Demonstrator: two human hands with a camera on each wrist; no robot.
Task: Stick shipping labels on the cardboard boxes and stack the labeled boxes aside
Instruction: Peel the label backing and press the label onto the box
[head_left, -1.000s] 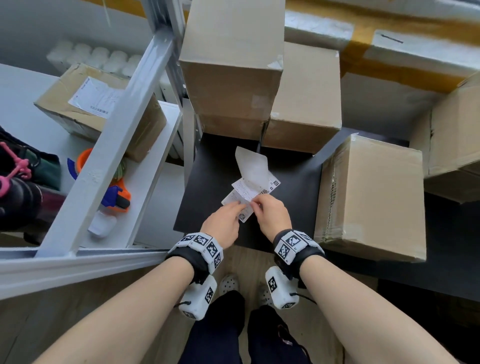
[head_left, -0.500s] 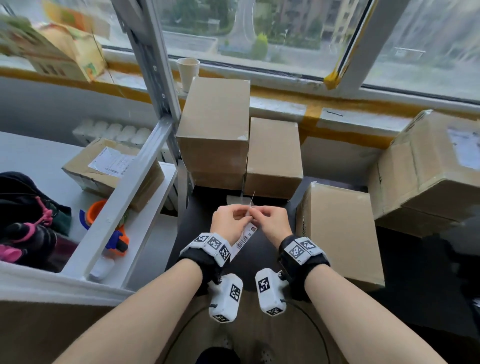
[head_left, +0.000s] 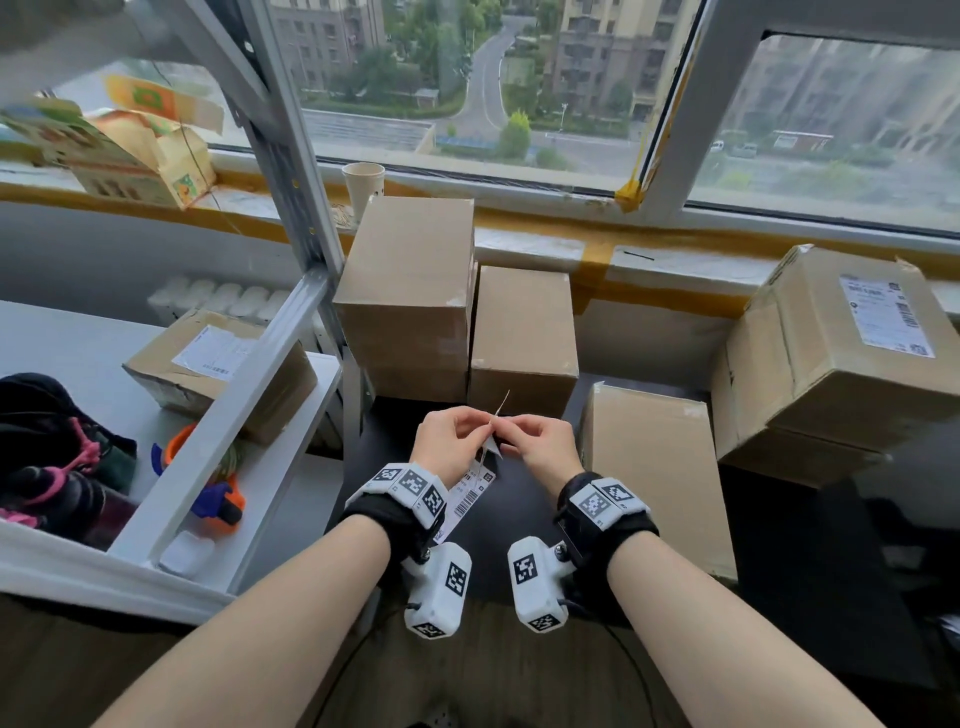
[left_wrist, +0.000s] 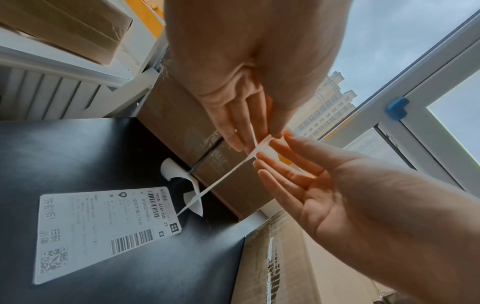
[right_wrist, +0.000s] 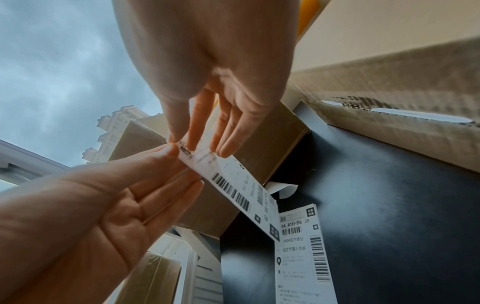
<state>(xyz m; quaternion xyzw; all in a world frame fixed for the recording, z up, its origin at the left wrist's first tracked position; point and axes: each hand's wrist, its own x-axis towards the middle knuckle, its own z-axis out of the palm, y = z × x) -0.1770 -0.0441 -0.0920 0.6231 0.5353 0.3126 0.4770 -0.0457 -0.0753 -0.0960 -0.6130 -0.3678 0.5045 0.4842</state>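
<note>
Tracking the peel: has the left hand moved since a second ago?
Yes. The left hand, pinching the label, now sits just below the tall box, nearer to it than before.

Shipping label (right_wrist: 235, 186): thin white paper, printed black barcodes, slightly glossy. Boxes (head_left: 523, 332): brown corrugated cardboard, matt, clear glossy tape on seams. Table top (left_wrist: 78, 156): black, smooth, faint sheen. Shelf frame (head_left: 218, 415): white painted metal. Cup (head_left: 363, 182): paper.

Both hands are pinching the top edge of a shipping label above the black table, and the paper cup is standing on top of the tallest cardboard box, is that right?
Not quite: the paper cup stands on the window sill behind the tallest box, as the head view shows. The left hand and right hand do pinch the label.
</note>
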